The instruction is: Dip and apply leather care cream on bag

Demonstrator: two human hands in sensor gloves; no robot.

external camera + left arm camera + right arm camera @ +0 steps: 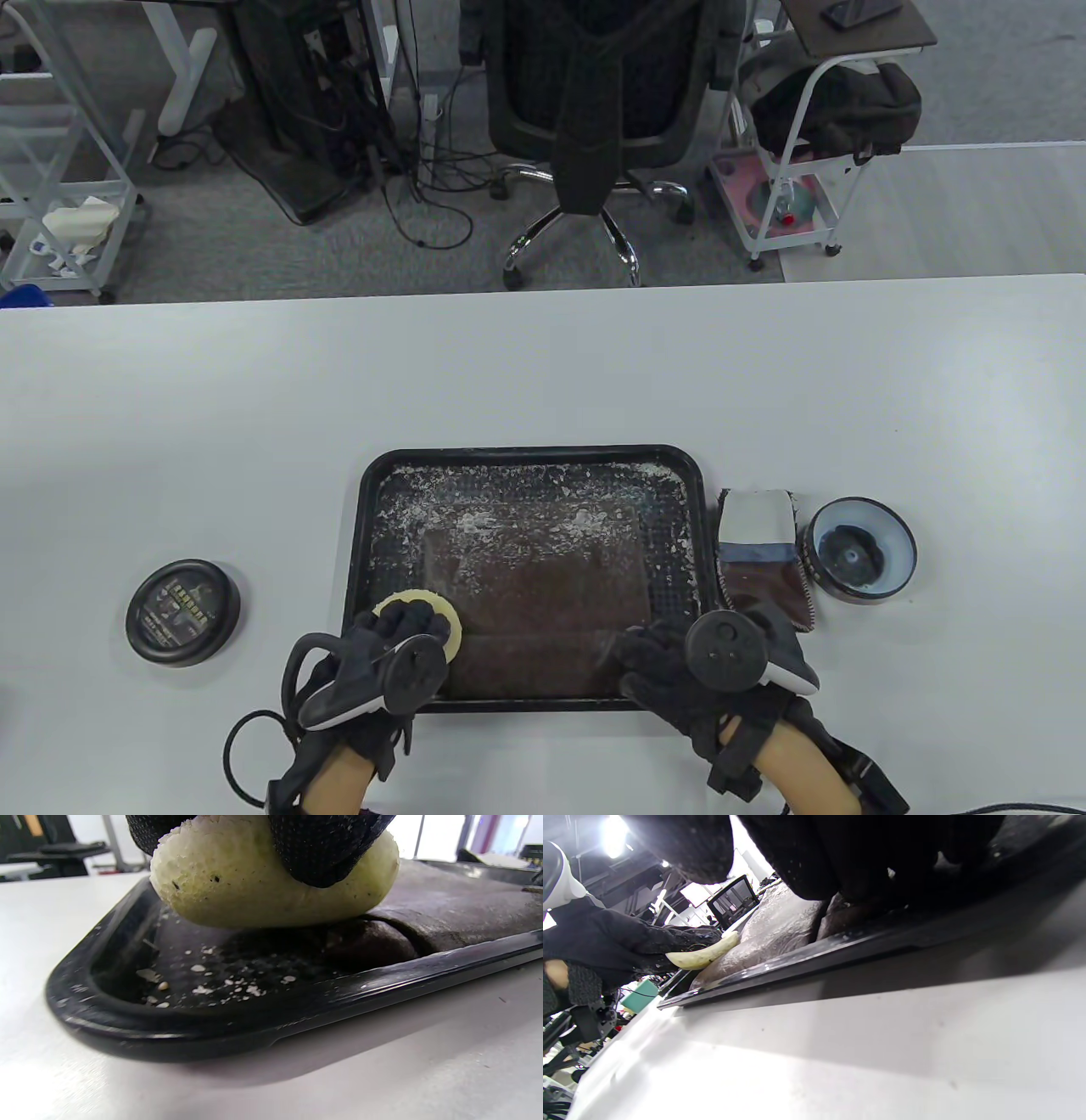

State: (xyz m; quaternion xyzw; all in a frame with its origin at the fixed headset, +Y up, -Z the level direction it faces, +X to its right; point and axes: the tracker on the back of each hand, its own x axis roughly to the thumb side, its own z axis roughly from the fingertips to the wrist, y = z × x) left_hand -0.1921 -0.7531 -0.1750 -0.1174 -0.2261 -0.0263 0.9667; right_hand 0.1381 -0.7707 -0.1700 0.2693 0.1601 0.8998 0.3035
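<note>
Left hand (pixel 373 671) gripping a round yellow sponge applicator (pixel 424 613), pressed onto the near left corner of the brown leather bag (pixel 543 611). Right hand (pixel 679 671) pressing on the bag's near right corner; finger curl not discernible. Bag flat in black tray (pixel 366 509), long axis left-right. Closed cream tin (pixel 182 611) near table's left edge, label unreadable. Open tin (pixel 861 549) right of tray.

1. We take the tray (pixel 363 543) as landmark; the bag (pixel 543 611) lies in it.
2. Left of the tray sits the cream tin (pixel 182 612).
3. Just right of it lies a cloth (pixel 761 552), then the lid (pixel 861 549).
4. The sponge (pixel 424 613) rests at the bag's near-left corner.
</note>
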